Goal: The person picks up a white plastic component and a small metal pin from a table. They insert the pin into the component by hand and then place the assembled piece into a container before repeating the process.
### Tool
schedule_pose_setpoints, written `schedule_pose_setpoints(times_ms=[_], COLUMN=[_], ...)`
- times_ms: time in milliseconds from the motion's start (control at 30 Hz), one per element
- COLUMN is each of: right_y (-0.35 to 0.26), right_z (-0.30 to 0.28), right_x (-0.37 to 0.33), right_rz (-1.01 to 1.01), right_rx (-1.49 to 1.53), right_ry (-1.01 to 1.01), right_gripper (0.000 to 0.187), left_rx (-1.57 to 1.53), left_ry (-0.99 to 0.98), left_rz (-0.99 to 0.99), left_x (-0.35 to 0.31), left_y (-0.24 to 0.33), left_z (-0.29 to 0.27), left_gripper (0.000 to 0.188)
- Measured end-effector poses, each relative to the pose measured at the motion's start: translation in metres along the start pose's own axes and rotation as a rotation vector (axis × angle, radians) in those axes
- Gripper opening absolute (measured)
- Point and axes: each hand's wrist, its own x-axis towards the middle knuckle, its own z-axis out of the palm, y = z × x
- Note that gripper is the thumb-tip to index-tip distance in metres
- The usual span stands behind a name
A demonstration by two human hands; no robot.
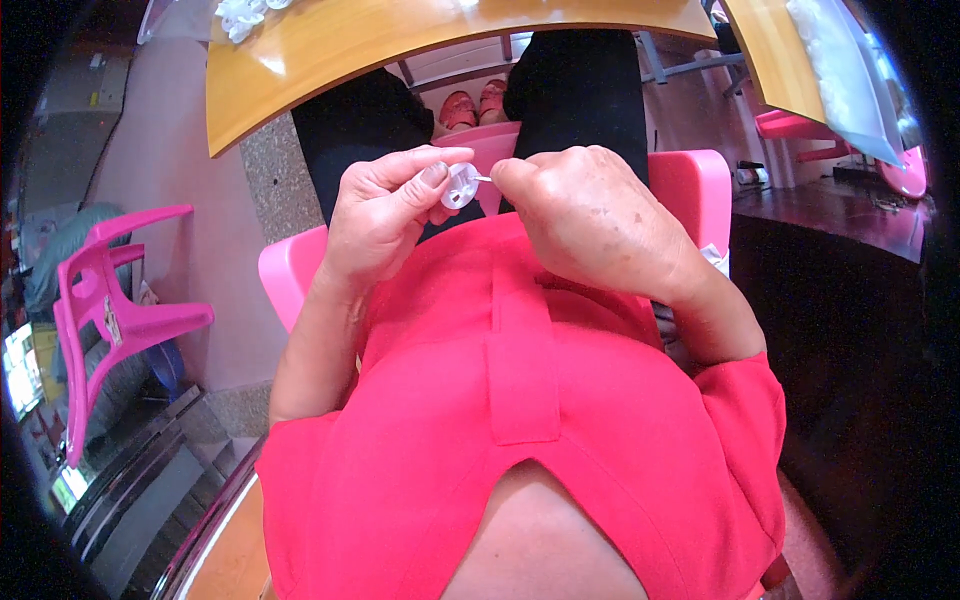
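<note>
My left hand [385, 205] pinches a small round translucent white plastic piece [461, 186] between thumb and fingers, above my lap. A small dark spot shows near the lower part of the piece. From the right, my right hand [595, 215] is closed on a thin pale rod [484, 179], with its thumb and forefinger at the rod's end. The other end of the rod meets the round piece's right side; whether it goes inside or only touches cannot be made out. Most of the right-hand fingers are hidden behind the back of that hand.
Beyond my knees curves a wooden table edge [420, 50], with white plastic pieces [240, 18] at its far left. A clear bag of white pieces [835, 75] lies at the far right. I sit on a pink chair [690, 195]; another pink chair [120, 310] stands at left.
</note>
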Motion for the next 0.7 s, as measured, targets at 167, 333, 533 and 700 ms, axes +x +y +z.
schedule_pose_setpoints(times_ms=[167,333,533,700], right_y=[0.000,0.000,0.005,0.011], right_z=[0.000,0.001,0.000,-0.004], right_x=[0.001,0.003,0.007,0.010], right_rz=[-0.028,-0.011,-0.014,-0.028], right_rx=[0.012,0.014,0.063,0.148], right_ry=[-0.065,-0.125,-0.231,-0.299], right_gripper=[0.008,0.008,0.011,0.009], left_rx=[0.065,0.176,0.269,0.287], left_ry=[-0.009,-0.002,-0.063,-0.084], left_rz=[0.017,0.033,-0.007,0.004], left_x=[0.000,0.001,0.002,0.000], left_y=[0.000,-0.002,-0.005,-0.007], left_z=[0.002,0.005,0.002,0.008], left_gripper=[0.021,0.020,0.020,0.019])
